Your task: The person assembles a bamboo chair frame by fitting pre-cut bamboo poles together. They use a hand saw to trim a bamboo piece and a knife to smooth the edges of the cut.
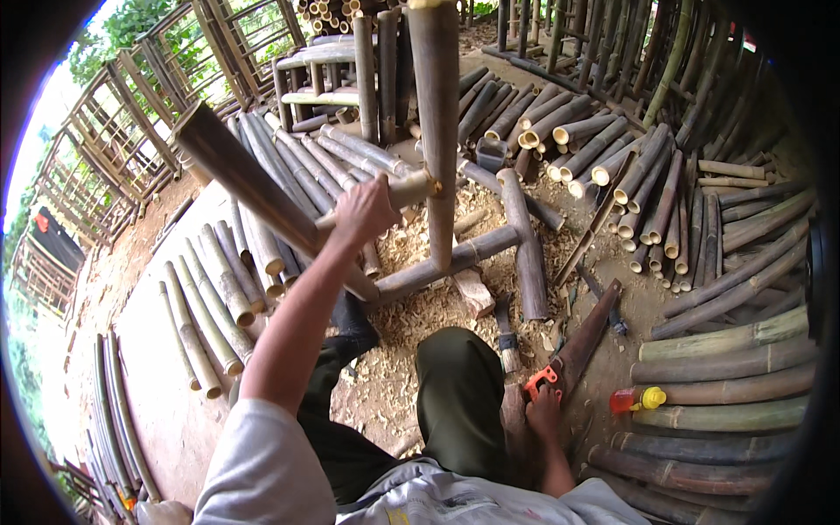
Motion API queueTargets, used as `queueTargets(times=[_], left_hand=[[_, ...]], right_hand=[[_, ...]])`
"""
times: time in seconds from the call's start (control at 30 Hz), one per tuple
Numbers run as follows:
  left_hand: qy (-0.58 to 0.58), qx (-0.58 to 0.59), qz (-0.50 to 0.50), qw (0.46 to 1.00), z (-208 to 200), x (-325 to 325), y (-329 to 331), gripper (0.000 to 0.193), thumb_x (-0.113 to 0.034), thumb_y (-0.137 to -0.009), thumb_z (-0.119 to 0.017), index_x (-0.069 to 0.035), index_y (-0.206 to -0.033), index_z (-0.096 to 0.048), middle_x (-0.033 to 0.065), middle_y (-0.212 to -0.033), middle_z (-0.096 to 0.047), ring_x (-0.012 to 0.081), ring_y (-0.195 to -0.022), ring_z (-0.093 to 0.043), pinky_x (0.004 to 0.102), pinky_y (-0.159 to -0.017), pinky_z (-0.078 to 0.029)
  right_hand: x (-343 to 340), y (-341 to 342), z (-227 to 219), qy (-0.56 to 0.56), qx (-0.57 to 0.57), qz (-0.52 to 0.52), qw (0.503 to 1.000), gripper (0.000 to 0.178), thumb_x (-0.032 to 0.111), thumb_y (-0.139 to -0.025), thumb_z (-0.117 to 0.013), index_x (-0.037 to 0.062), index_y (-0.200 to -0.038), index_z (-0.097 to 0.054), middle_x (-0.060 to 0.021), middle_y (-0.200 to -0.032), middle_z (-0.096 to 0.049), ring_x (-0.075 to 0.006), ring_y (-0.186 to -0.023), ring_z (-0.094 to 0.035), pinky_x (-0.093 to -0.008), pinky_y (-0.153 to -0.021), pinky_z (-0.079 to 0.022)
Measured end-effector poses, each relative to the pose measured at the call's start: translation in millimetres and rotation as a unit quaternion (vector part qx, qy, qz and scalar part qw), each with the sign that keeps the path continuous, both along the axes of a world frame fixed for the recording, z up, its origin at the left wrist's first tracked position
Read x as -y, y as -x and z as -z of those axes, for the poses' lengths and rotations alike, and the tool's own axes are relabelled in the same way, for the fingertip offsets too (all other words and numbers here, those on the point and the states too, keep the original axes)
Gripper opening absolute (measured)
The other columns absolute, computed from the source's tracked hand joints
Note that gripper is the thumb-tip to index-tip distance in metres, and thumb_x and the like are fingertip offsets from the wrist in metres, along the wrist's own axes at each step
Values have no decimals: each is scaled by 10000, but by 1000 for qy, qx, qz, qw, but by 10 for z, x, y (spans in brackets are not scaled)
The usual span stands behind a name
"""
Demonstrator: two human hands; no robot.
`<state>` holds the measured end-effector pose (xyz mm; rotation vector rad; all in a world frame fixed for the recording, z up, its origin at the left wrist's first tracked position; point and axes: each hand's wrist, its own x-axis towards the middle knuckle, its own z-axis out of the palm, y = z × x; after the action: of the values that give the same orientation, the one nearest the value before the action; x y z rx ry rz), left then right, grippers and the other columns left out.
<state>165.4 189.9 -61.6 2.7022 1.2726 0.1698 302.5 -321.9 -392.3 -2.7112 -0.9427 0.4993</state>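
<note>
Floor (602, 372) around me: brown, earthen, strewn with pale shavings (385, 385). In front of me a joined bamboo frame (455, 261) rests on it; nearby lie a wooden block (473, 294) and a short-bladed tool (505, 325). To my right, long bamboo poles (717, 385) lie side by side.

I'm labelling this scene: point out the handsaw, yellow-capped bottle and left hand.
Handsaw (586, 343): head view, middle of the blade.
Yellow-capped bottle (625, 401): head view, red body.
Left hand (363, 208): head view, back of the hand.
</note>
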Motion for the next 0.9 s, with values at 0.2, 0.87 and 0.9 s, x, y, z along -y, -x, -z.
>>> queueTargets(times=[0.2, 0.87, 0.9], left_hand=[[-109, 141, 53, 983, 105, -303, -67, 557, -297, -670, -845, -31, -1118, -647, 204, -1047, -733, 390, -999, -723, 491, -865, -578], [-13, 189, -17, 982, 219, -737, -146, 772, -745, -962, -424, -59, -1128, -737, 244, -1065, -754, 410, -1086, -712, 522, -933, -520], [-7, 190, -34, 981, 228, -785, -152, 780, -745, -976, -393, -65, -1122, -744, 249, -1066, -753, 415, -1086, -710, 526, -937, -518]], right_hand=[[75, -176, 115, -109, -25, 46, 993, 527, 104, -696, -748, -17, -1160, -530, -252, -1121, -598, -460, -1157, -582, -517, -1036, -452], [-980, 521, -3127, -738, -102, 10, 667, 882, 685, -941, -619, -107, -1267, -410, -42, -614, -550, -128, -512, -529, -324, -608, -543], [-1056, 593, -3161, -723, -149, 11, 675, 872, 640, -941, -624, -126, -1313, -433, -77, -693, -613, -152, -577, -588, -336, -644, -559]])
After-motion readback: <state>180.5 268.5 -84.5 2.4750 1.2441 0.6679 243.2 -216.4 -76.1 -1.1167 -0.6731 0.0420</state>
